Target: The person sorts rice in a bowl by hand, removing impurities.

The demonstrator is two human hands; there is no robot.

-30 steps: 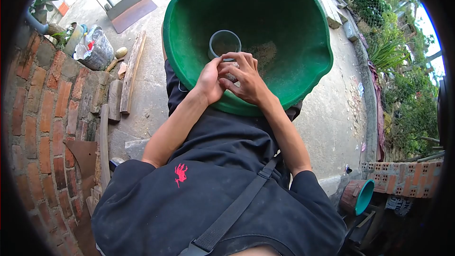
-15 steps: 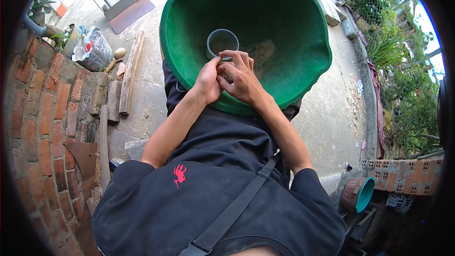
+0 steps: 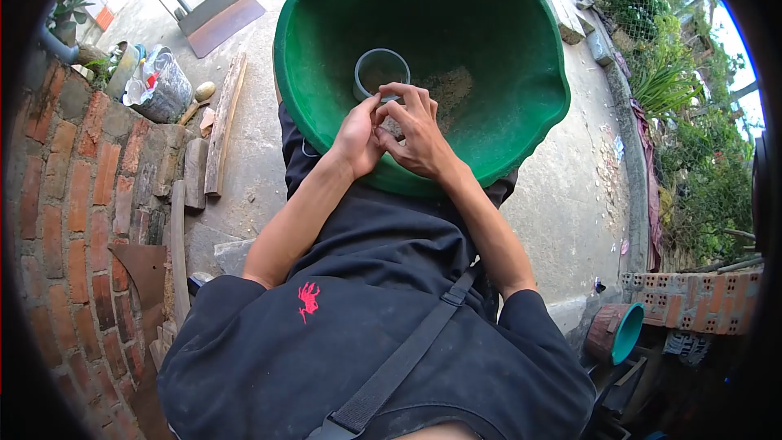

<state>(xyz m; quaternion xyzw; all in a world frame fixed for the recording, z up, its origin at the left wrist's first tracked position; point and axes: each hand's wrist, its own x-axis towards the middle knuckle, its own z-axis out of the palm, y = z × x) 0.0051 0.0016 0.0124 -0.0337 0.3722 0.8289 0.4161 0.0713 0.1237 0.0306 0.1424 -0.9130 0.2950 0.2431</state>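
Green basin [image 3: 509, 73]: rested at the lap [image 3: 383, 216], probably to catch falling bits.
Left hand [image 3: 357, 137]: fingers mostly hidden; their grip could not be told.
Right hand [image 3: 419, 134]: fingers curled close to the left; any held piece was unclear.
Cup [image 3: 381, 73]: inside the basin, near the fingertips, perhaps for short reach.
Grains [image 3: 453, 88]: beside the cup.

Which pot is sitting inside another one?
The small round cup, beside the right hand. It is in the big green tub, while the grey bucket and the reddish pot are outside it.
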